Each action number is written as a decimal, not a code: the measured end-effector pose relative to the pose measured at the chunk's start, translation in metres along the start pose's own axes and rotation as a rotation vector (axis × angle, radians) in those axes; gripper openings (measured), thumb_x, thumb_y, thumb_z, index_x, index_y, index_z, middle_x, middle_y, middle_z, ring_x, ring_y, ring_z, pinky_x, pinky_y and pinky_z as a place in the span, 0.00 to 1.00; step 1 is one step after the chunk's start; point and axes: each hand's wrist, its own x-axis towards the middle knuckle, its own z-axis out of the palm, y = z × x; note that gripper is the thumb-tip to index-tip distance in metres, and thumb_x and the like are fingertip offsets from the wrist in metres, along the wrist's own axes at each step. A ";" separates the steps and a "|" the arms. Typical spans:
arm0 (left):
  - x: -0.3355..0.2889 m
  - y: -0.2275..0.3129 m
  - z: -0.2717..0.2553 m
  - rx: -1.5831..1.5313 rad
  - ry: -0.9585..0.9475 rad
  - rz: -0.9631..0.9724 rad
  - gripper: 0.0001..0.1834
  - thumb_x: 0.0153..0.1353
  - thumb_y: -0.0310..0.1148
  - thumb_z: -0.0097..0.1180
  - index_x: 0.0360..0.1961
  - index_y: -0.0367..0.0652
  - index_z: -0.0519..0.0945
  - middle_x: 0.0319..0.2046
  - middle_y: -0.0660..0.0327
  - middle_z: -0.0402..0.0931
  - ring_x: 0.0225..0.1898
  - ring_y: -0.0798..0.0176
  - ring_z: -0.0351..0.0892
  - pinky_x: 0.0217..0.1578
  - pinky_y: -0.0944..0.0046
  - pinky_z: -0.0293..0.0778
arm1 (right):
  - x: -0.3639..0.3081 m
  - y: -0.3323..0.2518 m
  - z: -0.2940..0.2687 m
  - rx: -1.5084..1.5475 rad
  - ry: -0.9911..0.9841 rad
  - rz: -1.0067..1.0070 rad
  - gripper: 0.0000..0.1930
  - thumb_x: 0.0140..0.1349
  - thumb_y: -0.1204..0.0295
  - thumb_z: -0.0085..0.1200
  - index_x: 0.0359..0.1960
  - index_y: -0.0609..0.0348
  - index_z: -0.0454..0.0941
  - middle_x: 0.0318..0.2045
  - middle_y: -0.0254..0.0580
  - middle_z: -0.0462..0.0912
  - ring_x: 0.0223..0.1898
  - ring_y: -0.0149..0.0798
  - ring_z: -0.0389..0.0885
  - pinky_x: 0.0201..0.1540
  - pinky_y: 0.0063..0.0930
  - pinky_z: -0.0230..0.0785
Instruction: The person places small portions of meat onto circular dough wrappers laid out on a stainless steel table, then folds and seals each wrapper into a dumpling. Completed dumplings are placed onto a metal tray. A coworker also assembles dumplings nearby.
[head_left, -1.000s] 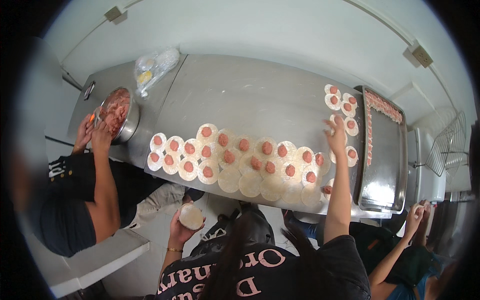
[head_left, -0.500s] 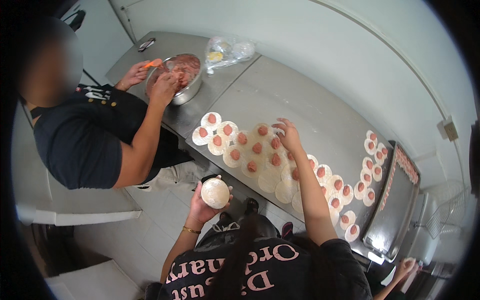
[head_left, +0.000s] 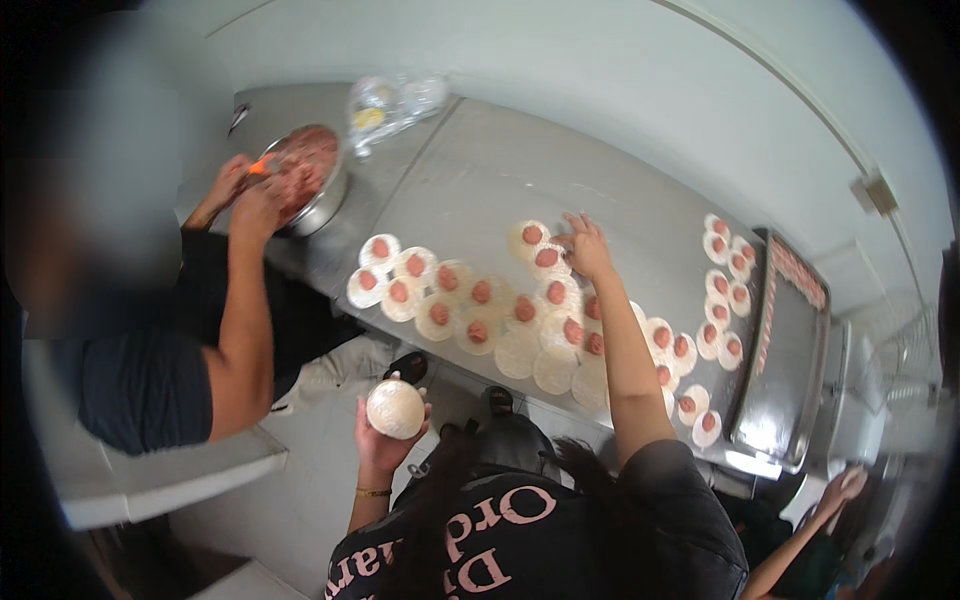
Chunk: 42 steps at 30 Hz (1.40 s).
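My left hand point(head_left: 381, 447) is held out over the floor in front of the table, its fingers wrapped round a stack of round pale dough wrappers point(head_left: 395, 409). My right hand point(head_left: 586, 246) reaches across the steel table, fingers apart, its fingertips at the edge of a wrapper topped with a lump of pink minced meat point(head_left: 547, 258). Another meat-topped wrapper point(head_left: 530, 235) overlaps that one on the far side. Rows of overlapping wrappers with meat run along the near edge; a few bare wrappers point(head_left: 553, 371) lie there too, and my forearm hides some.
At the left, a co-worker works orange-handled tool point(head_left: 264, 166) and fingers in a steel bowl point(head_left: 322, 213) of minced meat. A clear plastic bag point(head_left: 395, 105) lies behind. Metal trays point(head_left: 750, 415) stand at the right, near another person's arm point(head_left: 800, 545). A steel table point(head_left: 480, 170) spans the middle.
The view has shifted. My right hand has moved slightly outward, and two meat-topped wrappers beside it now lie farther from the near rows. My left hand still holds the stack.
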 end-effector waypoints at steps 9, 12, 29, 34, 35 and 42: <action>0.031 -0.001 0.012 0.016 -0.026 -0.220 0.35 0.62 0.64 0.29 0.65 0.57 0.57 0.59 0.46 0.60 0.56 0.39 0.64 0.51 0.42 0.70 | -0.124 0.127 -0.055 -0.067 0.136 0.463 0.23 0.40 0.77 0.59 0.41 0.36 0.82 0.62 0.33 0.63 0.66 0.52 0.53 0.63 0.55 0.51; 0.039 -0.003 0.017 0.030 -0.054 -0.265 0.35 0.62 0.64 0.28 0.65 0.57 0.56 0.60 0.45 0.59 0.57 0.39 0.64 0.51 0.42 0.70 | -0.165 0.151 -0.071 -0.116 0.133 0.587 0.20 0.42 0.73 0.61 0.40 0.35 0.83 0.61 0.32 0.64 0.65 0.49 0.54 0.64 0.55 0.47; 0.047 -0.017 0.019 -0.052 -0.104 -0.403 0.36 0.62 0.64 0.30 0.66 0.57 0.55 0.60 0.45 0.57 0.58 0.39 0.61 0.52 0.40 0.67 | -0.298 0.136 -0.083 -0.201 0.357 0.978 0.15 0.47 0.78 0.51 0.37 0.48 0.83 0.43 0.42 0.75 0.45 0.49 0.71 0.49 0.39 0.67; 0.051 -0.022 0.021 -0.011 -0.137 -0.464 0.36 0.62 0.63 0.31 0.66 0.57 0.54 0.60 0.45 0.57 0.59 0.39 0.60 0.53 0.39 0.66 | -0.324 0.118 -0.078 -0.290 0.315 0.901 0.13 0.49 0.75 0.49 0.32 0.44 0.85 0.37 0.38 0.74 0.42 0.46 0.71 0.43 0.39 0.67; 0.052 -0.022 0.022 -0.005 -0.138 -0.479 0.35 0.62 0.63 0.31 0.66 0.57 0.54 0.60 0.45 0.57 0.59 0.39 0.60 0.53 0.39 0.66 | -0.330 0.115 -0.080 -0.315 0.308 0.918 0.13 0.49 0.74 0.49 0.32 0.45 0.85 0.37 0.38 0.74 0.42 0.46 0.71 0.43 0.39 0.67; 0.056 -0.026 0.025 0.034 -0.159 -0.537 0.35 0.63 0.61 0.32 0.66 0.56 0.54 0.60 0.43 0.58 0.59 0.38 0.60 0.53 0.39 0.66 | -0.367 0.108 -0.095 -0.443 0.261 0.997 0.09 0.49 0.71 0.51 0.30 0.49 0.84 0.39 0.39 0.74 0.43 0.46 0.70 0.44 0.39 0.65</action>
